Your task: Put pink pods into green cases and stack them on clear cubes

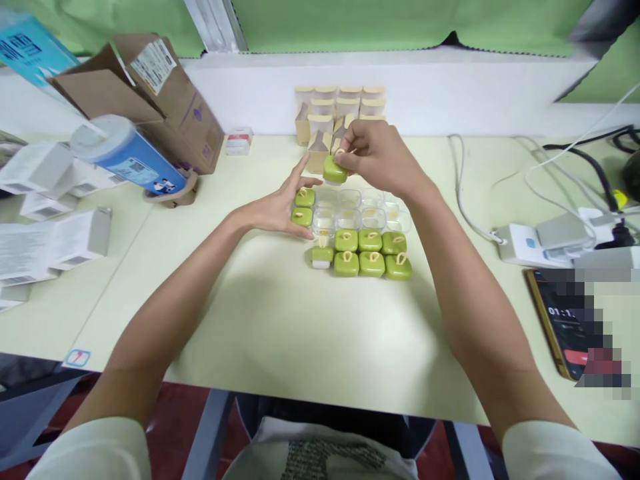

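My right hand (373,155) pinches a small green lid (335,170) by its cream loop, just above a group of clear little containers (350,208). Fingers spread, my left hand (283,205) rests against the left side of the group and touches two green-lidded containers (303,207). Several closed green-lidded containers (370,253) sit in two rows nearer to me. One more (321,256) stands at their left with its white base showing.
Cream-coloured small boxes (340,110) are stacked by the white back wall. An open cardboard box (145,93) and a blue canister (125,155) lie at the left, white packages (50,233) further left. Cables, a white adapter (530,243) and a phone (565,320) are at the right.
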`<control>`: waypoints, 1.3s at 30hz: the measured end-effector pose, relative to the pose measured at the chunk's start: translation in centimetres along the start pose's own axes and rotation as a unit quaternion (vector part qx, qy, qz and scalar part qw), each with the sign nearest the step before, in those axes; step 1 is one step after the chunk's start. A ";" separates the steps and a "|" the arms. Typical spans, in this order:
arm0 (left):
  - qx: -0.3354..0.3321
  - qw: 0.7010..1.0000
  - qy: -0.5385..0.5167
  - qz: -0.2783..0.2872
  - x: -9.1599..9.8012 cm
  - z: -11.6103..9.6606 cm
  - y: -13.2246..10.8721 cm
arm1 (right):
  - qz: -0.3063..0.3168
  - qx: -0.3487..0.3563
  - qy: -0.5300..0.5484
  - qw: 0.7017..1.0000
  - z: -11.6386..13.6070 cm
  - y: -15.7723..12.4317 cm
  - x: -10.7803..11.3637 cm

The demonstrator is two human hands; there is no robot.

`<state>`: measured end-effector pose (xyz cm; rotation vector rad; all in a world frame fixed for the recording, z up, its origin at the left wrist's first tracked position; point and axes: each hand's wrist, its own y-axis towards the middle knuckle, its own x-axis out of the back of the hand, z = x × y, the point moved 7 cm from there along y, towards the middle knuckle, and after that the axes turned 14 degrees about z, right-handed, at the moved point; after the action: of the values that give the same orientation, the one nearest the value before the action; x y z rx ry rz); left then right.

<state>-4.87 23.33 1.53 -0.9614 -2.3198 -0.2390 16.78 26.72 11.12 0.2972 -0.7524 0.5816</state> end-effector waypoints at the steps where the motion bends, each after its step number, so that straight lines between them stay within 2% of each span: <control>1: 0.000 1.000 -0.004 0.002 0.0 -0.3 0.3 | 0.010 0.004 -0.024 1.000 0.1 0.0 -0.3; 8: -0.003 1.000 0.005 -0.011 -0.1 -2.0 2.4 | 0.073 0.007 -0.103 0.992 -0.1 -0.1 -3.4; 11: -0.006 1.000 0.025 0.008 -0.3 -2.4 2.5 | 0.085 -0.003 -0.113 0.990 -0.5 -0.2 -4.1; 15: -0.021 0.998 0.047 0.024 -0.6 -2.9 2.4 | 0.076 -0.014 -0.124 0.989 -0.5 -0.4 -4.3; 24: -0.004 1.000 -0.005 -0.005 -0.4 -2.2 2.6 | 0.085 0.005 -0.131 0.988 0.0 -0.5 -4.9; 30: 0.000 1.000 0.008 -0.013 -0.4 -2.0 2.5 | 0.082 -0.012 -0.130 0.988 -0.2 -0.3 -5.0; 34: 0.012 1.000 -0.013 -0.019 -0.3 -2.2 2.5 | 0.086 -0.026 -0.147 0.985 -0.7 -0.1 -5.3; 39: 0.015 1.000 -0.012 -0.011 -0.4 -3.0 2.6 | 0.089 -0.012 -0.150 0.985 -2.1 0.5 -5.5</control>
<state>-1.45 23.86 3.57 -0.9292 -2.3507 -0.2014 14.44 25.93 5.82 0.3012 -1.0832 0.7059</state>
